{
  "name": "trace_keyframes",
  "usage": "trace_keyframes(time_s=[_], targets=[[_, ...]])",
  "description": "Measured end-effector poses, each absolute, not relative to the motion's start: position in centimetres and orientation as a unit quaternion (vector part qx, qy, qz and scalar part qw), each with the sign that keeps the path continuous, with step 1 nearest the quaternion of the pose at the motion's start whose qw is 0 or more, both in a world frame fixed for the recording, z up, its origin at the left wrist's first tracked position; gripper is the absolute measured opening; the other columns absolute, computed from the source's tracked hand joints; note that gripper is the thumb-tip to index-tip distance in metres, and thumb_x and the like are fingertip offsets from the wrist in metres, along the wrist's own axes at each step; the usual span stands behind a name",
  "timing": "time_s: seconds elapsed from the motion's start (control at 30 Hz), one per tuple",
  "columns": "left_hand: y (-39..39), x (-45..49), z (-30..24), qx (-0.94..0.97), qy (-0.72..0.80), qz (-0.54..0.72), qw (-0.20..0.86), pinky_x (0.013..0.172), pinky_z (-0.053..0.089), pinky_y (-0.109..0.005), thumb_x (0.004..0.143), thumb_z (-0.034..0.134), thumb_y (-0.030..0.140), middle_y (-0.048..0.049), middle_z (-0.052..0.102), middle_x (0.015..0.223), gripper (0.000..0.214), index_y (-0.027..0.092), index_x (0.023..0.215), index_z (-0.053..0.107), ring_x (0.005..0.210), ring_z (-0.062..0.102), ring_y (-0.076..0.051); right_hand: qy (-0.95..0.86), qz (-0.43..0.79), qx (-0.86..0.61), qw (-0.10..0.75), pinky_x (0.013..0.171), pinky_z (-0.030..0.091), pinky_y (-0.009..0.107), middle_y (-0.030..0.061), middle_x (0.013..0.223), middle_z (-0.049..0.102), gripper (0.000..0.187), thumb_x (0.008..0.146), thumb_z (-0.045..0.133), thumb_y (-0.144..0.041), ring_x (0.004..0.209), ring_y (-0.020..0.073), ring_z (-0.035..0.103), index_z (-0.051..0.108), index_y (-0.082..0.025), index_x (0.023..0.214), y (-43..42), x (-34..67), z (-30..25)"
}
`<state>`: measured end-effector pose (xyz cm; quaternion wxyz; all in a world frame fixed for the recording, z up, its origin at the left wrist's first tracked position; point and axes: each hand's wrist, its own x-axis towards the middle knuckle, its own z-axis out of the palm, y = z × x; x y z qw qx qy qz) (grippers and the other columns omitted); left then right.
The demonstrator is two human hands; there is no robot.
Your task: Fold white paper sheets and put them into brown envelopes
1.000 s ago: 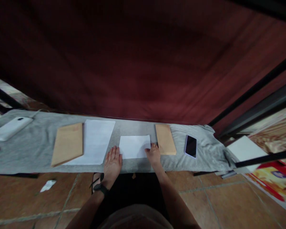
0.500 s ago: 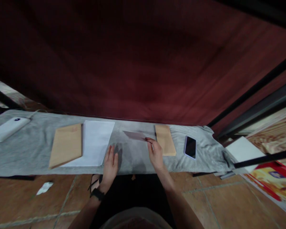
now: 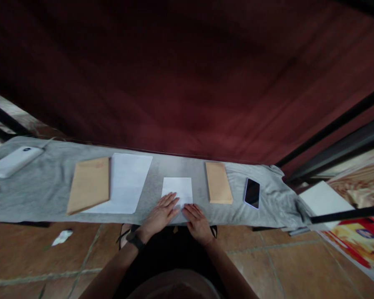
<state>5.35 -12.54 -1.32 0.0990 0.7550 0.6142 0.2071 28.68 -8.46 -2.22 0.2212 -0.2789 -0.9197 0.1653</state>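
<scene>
A small white sheet of paper (image 3: 178, 185) lies flat on the grey cloth, straight in front of me. My left hand (image 3: 163, 209) rests on its lower left part, fingers stretched out. My right hand (image 3: 198, 222) lies at its lower right edge with the fingers laid flat and pointing inward. Both hands press down and grip nothing; they cover the near part of the sheet. Left of them are larger white sheets (image 3: 129, 178), partly under a stack of brown envelopes (image 3: 90, 182). To the right lies a narrower stack of brown envelopes (image 3: 218, 182).
A phone (image 3: 252, 193) lies right of the narrow envelopes, and a white device with a cable (image 3: 15, 161) is at the far left. Grey cloth (image 3: 277, 199) covers the bench. Dark red fabric (image 3: 187, 104) hangs behind. A red and yellow box (image 3: 361, 241) stands at lower right.
The paper my right hand held up in the air now lies flat on the cloth. My left hand has moved right onto it, and my right hand has come down beside it.
</scene>
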Motion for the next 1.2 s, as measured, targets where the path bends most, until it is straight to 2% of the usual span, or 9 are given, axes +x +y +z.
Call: trace_keyframes(time_s=[0.2, 0.43, 0.5, 0.6, 0.67, 0.77, 0.83, 1.03, 1.2], targets=[[-13.4, 3.8, -2.9, 0.739, 0.644, 0.195, 0.028, 0.121, 0.034, -0.044, 0.101, 0.041, 0.046, -0.0075, 0.048, 0.154, 0.053, 0.024, 0.148, 0.047, 0.144, 0.043, -0.021, -0.924, 0.178, -0.274, 0.199, 0.120, 0.038, 0.045, 0.0065, 0.147, 0.056, 0.057, 0.086, 0.056, -0.009, 0.138, 0.0199, 0.049, 0.055, -0.022, 0.142, -8.0, 29.5, -2.4], [-17.6, 0.6, -0.9, 0.781, 0.594, 0.165, 0.105, 0.121, 0.033, -0.045, 0.093, 0.056, 0.054, -0.0057, 0.042, 0.158, 0.064, 0.029, 0.151, 0.043, 0.145, 0.041, -0.023, -0.896, 0.233, -0.304, 0.225, 0.117, 0.042, 0.046, 0.0021, 0.138, 0.064, 0.055, 0.085, 0.054, -0.003, 0.130, 0.0186, 0.057, 0.063, -0.029, 0.133, -7.7, 29.6, -2.4], [-18.0, 0.6, -0.8, 0.777, 0.593, 0.179, 0.113, 0.121, 0.034, -0.046, 0.093, 0.057, 0.049, -0.0043, 0.047, 0.155, 0.059, 0.031, 0.149, 0.046, 0.143, 0.044, -0.022, -0.885, 0.252, -0.312, 0.238, 0.115, 0.043, 0.046, 0.0021, 0.134, 0.067, 0.049, 0.087, 0.055, -0.004, 0.126, 0.0189, 0.060, 0.067, -0.028, 0.128, -7.4, 29.5, -2.4], [-17.4, 0.9, -1.3, 0.743, 0.616, 0.239, 0.109, 0.116, 0.043, -0.043, 0.099, 0.046, 0.039, -0.0025, 0.064, 0.139, 0.039, 0.030, 0.133, 0.063, 0.131, 0.057, -0.020, -0.870, 0.276, -0.324, 0.249, 0.110, 0.047, 0.041, 0.0030, 0.127, 0.070, 0.038, 0.090, 0.057, -0.006, 0.121, 0.0195, 0.062, 0.072, -0.026, 0.119, -6.8, 29.3, -2.3], [-16.6, 1.1, -1.7, 0.709, 0.637, 0.284, 0.105, 0.108, 0.050, -0.041, 0.099, 0.044, 0.040, -0.0032, 0.072, 0.125, 0.035, 0.028, 0.116, 0.073, 0.120, 0.064, -0.020, -0.866, 0.284, -0.328, 0.249, 0.105, 0.050, 0.038, 0.0031, 0.122, 0.073, 0.031, 0.092, 0.059, -0.010, 0.116, 0.0196, 0.065, 0.073, -0.025, 0.115, -6.3, 29.3, -2.1], [-15.5, 1.4, -1.9, 0.666, 0.660, 0.328, 0.117, 0.097, 0.056, -0.040, 0.096, 0.048, 0.047, -0.0048, 0.077, 0.106, 0.035, 0.026, 0.093, 0.076, 0.105, 0.070, -0.022, -0.863, 0.266, -0.350, 0.249, 0.099, 0.052, 0.035, 0.0030, 0.113, 0.075, 0.020, 0.096, 0.059, -0.020, 0.107, 0.0193, 0.067, 0.073, -0.025, 0.109, -5.6, 29.1, -2.0], [-14.9, 1.6, -1.8, 0.641, 0.673, 0.344, 0.132, 0.092, 0.057, -0.039, 0.096, 0.048, 0.049, -0.0051, 0.078, 0.098, 0.037, 0.024, 0.087, 0.074, 0.097, 0.071, -0.022, -0.860, 0.234, -0.377, 0.251, 0.095, 0.053, 0.034, 0.0038, 0.107, 0.075, 0.017, 0.099, 0.057, -0.026, 0.102, 0.0194, 0.068, 0.073, -0.024, 0.106, -5.3, 28.7, -2.1], [-12.8, 2.6, -0.9, 0.554, 0.751, 0.327, 0.149, 0.083, 0.055, -0.033, 0.096, 0.045, 0.043, -0.0065, 0.077, 0.097, 0.033, 0.021, 0.096, 0.069, 0.091, 0.072, -0.021, -0.823, 0.163, -0.498, 0.219, 0.077, 0.051, 0.026, 0.0042, 0.085, 0.075, 0.024, 0.102, 0.051, -0.033, 0.083, 0.0190, 0.071, 0.071, -0.021, 0.094, -4.1, 26.5, -1.9], [-10.9, 3.7, 0.7, 0.521, 0.815, 0.215, 0.138, 0.078, 0.052, -0.029, 0.100, 0.039, 0.037, -0.0074, 0.077, 0.097, 0.034, 0.019, 0.101, 0.068, 0.089, 0.072, -0.021, -0.799, 0.142, -0.572, 0.121, 0.072, 0.050, 0.024, 0.0030, 0.094, 0.077, 0.025, 0.103, 0.050, -0.040, 0.084, 0.0186, 0.073, 0.068, -0.024, 0.112, -2.6, 24.8, -1.0]])
